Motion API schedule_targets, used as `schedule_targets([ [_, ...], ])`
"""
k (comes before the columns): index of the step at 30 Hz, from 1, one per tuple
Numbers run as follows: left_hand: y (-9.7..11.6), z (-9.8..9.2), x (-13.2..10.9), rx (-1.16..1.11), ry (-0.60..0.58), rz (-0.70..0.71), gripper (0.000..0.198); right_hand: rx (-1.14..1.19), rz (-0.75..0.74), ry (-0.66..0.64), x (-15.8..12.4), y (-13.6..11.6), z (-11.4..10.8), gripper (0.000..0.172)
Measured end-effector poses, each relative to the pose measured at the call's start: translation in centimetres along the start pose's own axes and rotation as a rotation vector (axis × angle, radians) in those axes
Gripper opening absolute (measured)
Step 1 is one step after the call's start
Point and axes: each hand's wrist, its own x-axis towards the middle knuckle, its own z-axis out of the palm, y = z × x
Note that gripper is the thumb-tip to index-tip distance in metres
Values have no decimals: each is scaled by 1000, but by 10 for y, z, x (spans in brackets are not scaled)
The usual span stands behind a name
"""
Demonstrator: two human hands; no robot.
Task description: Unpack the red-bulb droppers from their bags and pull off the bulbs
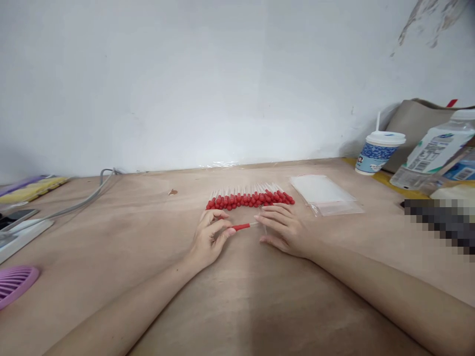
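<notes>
A wood-toned tabletop (129, 232), pale brown with faint grain, ran back to the wall. At its far middle lay a row of red-tipped sticks (256, 199), red ends facing near. Just right rested flat clear plastic sleeves (326, 195); farther left, a small brown scrap (172, 192). A grey cable (83, 201) crossed the left side. A lidded cup (379, 152) stood far right, a pixelated dark item (441, 222) nearer.
</notes>
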Motion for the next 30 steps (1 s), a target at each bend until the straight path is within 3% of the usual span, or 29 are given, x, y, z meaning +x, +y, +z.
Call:
schedule_targets([
  [7, 3, -3, -1, -24, -65, 16, 12, -36, -7, -24, 0, 0, 5, 16],
  [12, 8, 2, 4, -9, -112, 103, 31, -47, -17, -65, 1, -1, 6, 16],
  [15, 9, 7, 7, 30, -123, 226, 21, -35, -29, -69, 3, -3, 6, 16],
  [18, 9, 10, 8, 73, -129, 230, 14, 0, -38, -82, 5, -4, 4, 15],
  [24, 12, 11, 7, 88, -143, 225, 19, 45, -41, -74, 6, -7, 6, 13],
  [30, 12, 16, 7, 139, -85, 415, 25, 75, -54, -89, 10, -13, 11, 16],
])
